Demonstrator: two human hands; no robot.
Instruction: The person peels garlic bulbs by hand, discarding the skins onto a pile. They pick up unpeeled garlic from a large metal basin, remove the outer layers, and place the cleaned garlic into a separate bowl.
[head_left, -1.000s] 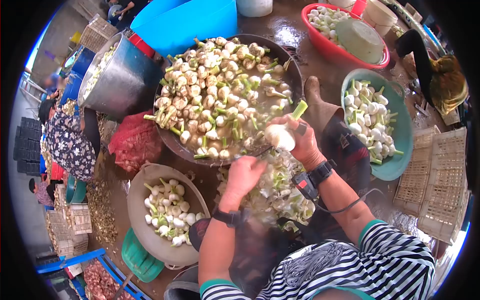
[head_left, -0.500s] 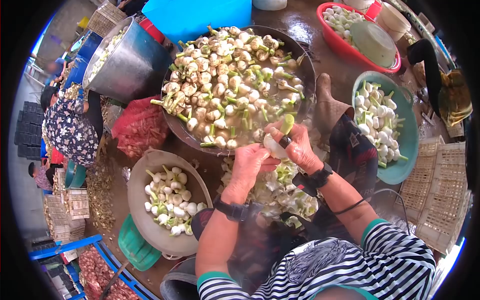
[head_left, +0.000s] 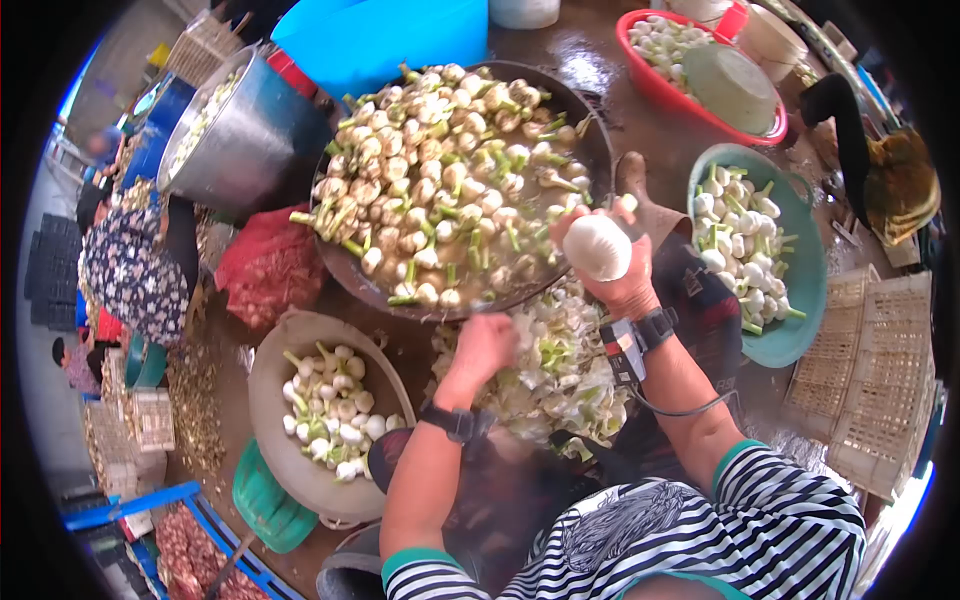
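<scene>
My right hand [head_left: 632, 285] is closed around a peeled white garlic bulb [head_left: 597, 248], its smooth round side turned up, near the right rim of a wide dark pan [head_left: 607, 170]. In that pan, unpeeled garlic bulbs [head_left: 420, 170] with cut green stems lie heaped in murky water. My left hand [head_left: 485, 345], smeared by motion, has its fingers curled just below the pan's front rim; what they hold, if anything, is hidden. Beneath and between both hands sits a pile of pale garlic peelings [head_left: 560, 370].
Peeled garlic fills part of a beige basin [head_left: 275, 420] at left and a green basin [head_left: 805, 300] at right. A red basin [head_left: 640, 85] stands farther back. Wicker crates [head_left: 870, 400], a red mesh sack [head_left: 265, 265] and a metal pot [head_left: 250, 140] surround me. Another person [head_left: 140, 270] works far left.
My hands have separated: the left moved down and away from the bulb. My right hand has turned, lifting the bulb's white side into view. The camera view has shifted slightly.
</scene>
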